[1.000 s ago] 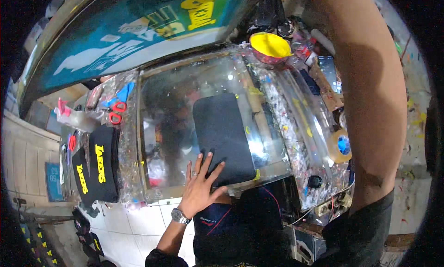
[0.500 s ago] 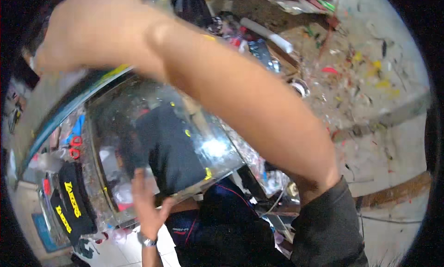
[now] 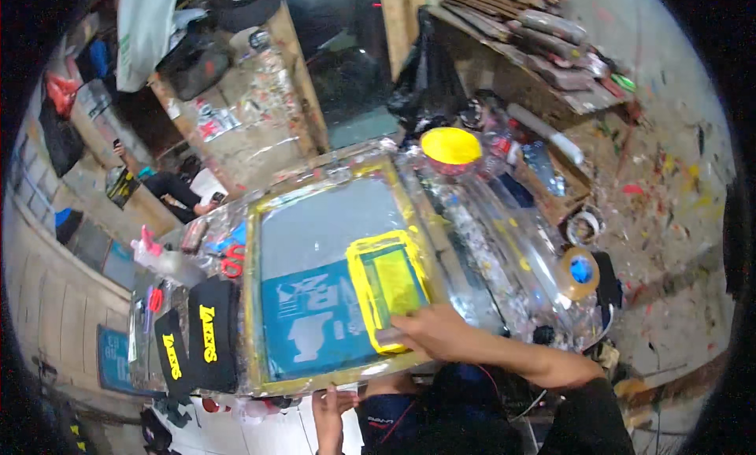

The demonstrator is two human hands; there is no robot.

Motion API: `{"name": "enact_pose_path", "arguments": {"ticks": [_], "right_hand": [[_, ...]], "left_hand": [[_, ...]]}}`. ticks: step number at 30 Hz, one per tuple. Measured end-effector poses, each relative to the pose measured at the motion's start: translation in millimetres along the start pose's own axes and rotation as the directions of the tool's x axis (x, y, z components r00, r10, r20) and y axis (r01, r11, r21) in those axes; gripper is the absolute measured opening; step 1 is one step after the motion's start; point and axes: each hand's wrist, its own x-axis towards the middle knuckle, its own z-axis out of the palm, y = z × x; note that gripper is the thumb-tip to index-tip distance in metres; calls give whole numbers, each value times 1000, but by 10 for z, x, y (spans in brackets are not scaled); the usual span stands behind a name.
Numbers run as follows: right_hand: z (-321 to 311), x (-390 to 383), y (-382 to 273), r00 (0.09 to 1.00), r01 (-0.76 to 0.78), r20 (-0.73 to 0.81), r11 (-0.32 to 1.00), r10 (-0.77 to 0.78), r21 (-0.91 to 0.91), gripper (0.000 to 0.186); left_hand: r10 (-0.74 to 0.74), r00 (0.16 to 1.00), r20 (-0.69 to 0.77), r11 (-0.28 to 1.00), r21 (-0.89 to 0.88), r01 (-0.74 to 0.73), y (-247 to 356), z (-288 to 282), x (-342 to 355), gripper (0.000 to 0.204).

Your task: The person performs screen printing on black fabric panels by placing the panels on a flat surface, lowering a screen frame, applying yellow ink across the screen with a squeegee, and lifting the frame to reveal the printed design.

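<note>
A screen-printing frame (image 3: 253,305) lies flat on the worktable, its mesh partly blue with pale shapes. On its right part, a thick yellow ink border surrounds a yellow-smeared patch (image 3: 394,282). My right hand (image 3: 431,330) is closed at the near end of that patch, on a squeegee (image 3: 390,338) that is mostly hidden by the fingers. Just below the frame's near edge is my left hand (image 3: 331,412), fingers apart and holding nothing; whether it touches the edge I cannot tell.
Two black cloth pieces with yellow lettering (image 3: 211,337) lie left of the frame, near red-handled scissors (image 3: 233,261) and a spray bottle (image 3: 169,263). Beyond the frame stands a bowl of yellow ink (image 3: 451,146). A tape roll (image 3: 579,271) lies right. Another person (image 3: 177,193) sits far left.
The frame was raised, with black cloth showing on the glass below; now it lies down over it. My right hand has come from the upper left onto the screen. The view has shifted.
</note>
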Motion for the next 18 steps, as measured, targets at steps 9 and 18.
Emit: {"name": "enact_pose_path", "arguments": {"ticks": [9,18], "right_hand": [[233,748,614,988,52,-133,972,-84,-228,22],[128,1243,869,980,-92,-192,966,45,-243,22]], "left_hand": [[-189,976,108,982,19,188,232,78,-73,45],[-209,971,113,977,-15,213,191,10,-95,42]]}}
